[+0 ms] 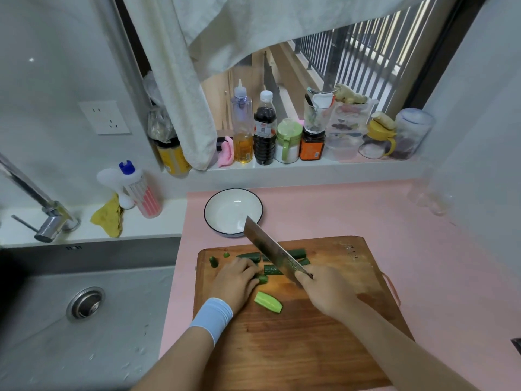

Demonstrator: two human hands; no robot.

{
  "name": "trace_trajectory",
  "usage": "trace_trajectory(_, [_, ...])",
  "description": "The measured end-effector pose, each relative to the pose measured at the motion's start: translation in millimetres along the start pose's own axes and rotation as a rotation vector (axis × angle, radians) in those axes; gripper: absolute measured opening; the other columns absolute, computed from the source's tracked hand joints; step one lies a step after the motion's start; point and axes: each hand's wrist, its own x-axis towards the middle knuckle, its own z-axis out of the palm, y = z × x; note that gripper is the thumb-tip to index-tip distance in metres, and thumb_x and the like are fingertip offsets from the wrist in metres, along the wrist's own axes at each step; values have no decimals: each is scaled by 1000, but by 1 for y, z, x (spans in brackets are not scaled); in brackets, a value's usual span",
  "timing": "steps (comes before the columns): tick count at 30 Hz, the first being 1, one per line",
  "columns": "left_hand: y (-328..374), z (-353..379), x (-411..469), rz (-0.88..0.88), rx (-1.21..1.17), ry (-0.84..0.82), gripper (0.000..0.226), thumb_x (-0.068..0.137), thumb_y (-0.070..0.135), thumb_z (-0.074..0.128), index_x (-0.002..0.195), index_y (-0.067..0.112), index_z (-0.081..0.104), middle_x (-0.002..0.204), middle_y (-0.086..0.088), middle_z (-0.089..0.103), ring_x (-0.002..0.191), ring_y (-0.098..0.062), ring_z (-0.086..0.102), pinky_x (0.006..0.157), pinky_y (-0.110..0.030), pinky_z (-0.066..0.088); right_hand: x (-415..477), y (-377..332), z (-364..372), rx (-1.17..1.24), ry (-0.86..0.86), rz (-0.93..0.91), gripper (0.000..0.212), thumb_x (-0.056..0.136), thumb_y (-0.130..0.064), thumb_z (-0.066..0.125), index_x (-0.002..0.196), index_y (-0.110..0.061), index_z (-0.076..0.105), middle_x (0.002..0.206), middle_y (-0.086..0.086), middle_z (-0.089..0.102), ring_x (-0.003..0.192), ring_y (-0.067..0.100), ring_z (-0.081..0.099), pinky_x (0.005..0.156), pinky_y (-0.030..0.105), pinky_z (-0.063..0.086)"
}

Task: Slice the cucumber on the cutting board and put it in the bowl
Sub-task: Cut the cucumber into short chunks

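Several green cucumber pieces [273, 270] lie on the wooden cutting board [296, 340]. One cut piece [268, 302] lies apart, pale flesh up, nearer to me. My left hand [236, 280] has its fingers curled over a cucumber piece, holding it down on the board. My right hand [324, 292] grips the handle of a cleaver [267, 249], whose blade points away toward the bowl and stands over the cucumber pieces. The white bowl [214, 204] with a dark rim sits just beyond the board and holds nothing. Two small end bits [213, 261] lie at the board's far left corner.
A steel sink [84, 306] with a tap [42, 210] lies to the left of the pink counter [423, 249]. Bottles and jars [265, 131] line the window sill behind. A dish-soap bottle [142, 190] and yellow cloth [108, 218] sit by the sink.
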Motion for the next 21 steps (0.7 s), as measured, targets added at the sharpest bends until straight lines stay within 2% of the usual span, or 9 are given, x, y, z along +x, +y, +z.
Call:
trace_trajectory(3, [13, -4, -4, 32, -92, 65, 25, 92, 34, 49, 106, 24, 67, 101, 7, 59, 93, -14, 51, 79, -29, 46, 1, 1, 1, -4, 1, -4, 38, 104, -42, 39, 83, -20, 62, 66, -4, 57, 59, 15, 51, 54, 30, 34])
trace_trajectory(7, [27, -1, -18, 100, -109, -155, 43, 82, 51, 57, 118, 27, 60, 114, 8, 55, 102, -12, 48, 85, -26, 42, -4, 2, 1, -13, 7, -15, 36, 103, -42, 41, 82, -21, 62, 66, -4, 59, 60, 16, 55, 54, 30, 36])
trace_trajectory(10, [37, 3, -27, 96, -88, -202, 43, 82, 44, 58, 121, 27, 57, 115, 6, 53, 105, -12, 47, 87, -25, 43, -11, 7, 2, 8, 4, -15, 37, 102, -41, 43, 82, -17, 63, 65, -3, 59, 61, 18, 57, 55, 31, 37])
trace_trajectory(15, [59, 4, -33, -102, -151, -224, 34, 96, 45, 49, 123, 26, 59, 118, 9, 59, 110, -10, 52, 94, -26, 44, -24, 21, -1, 22, -7, -30, 40, 102, -40, 46, 68, -19, 51, 60, -3, 54, 57, 16, 51, 54, 32, 35])
trace_trajectory(18, [78, 7, -36, -224, -201, -211, 30, 101, 37, 44, 120, 25, 64, 118, 9, 65, 108, -11, 57, 93, -27, 45, -34, 29, -4, 45, -34, -60, 41, 103, -37, 46, 65, -21, 43, 57, -4, 48, 54, 16, 45, 53, 33, 30])
trace_trajectory(21, [91, 12, -42, -350, -237, -177, 27, 100, 29, 47, 118, 24, 66, 117, 7, 68, 106, -12, 61, 92, -23, 45, -44, 40, -4, 51, -53, -73, 41, 103, -38, 45, 65, -24, 44, 56, -6, 48, 52, 15, 45, 52, 32, 30])
